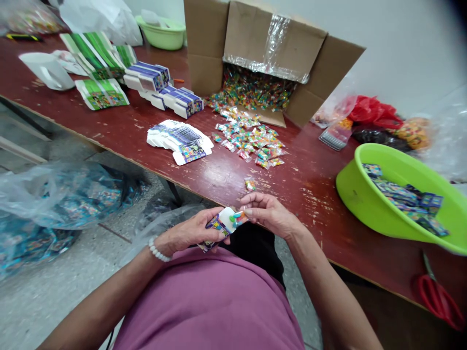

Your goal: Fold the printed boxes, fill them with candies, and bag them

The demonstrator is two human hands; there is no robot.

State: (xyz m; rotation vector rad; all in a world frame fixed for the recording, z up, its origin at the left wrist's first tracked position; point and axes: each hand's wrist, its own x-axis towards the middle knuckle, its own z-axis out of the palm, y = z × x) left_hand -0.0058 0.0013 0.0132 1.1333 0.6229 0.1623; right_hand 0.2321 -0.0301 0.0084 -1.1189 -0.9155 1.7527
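The small printed box [218, 226] sits just above the person's lap, at the near edge of the table [310, 180], with its white open end turned toward the right. The left hand [189, 234] is closed around it: the fingers curl under the body and the thumb presses on the printed top face. A white bead bracelet [157, 252] circles that wrist. The right hand [273, 215] pinches a few wrapped sweets [239, 217] between thumb and fingertips, closed tightly on them, and these sweets touch the mouth of the box. How far they sit inside cannot be told.

On the table just beyond the hands lies a single sweet packet [250, 184]. Farther back a loose heap of sweets [251, 138] spreads out from a tipped cardboard carton [255, 53], which lies open on its side with clear plastic lining it. Left of the heap is a fanned stack of flat box blanks [180, 141], and behind that lie blue bundles [160, 82] and green bundles [100, 92] of more blanks.

To the right a lime green basin [350, 194] stands tilted on the table and holds blue printed boxes [404, 199]. Red-handled scissors [438, 299] lie near the table's right edge. On the floor at the left, a clear plastic bag [54, 204] holds many blue packs.
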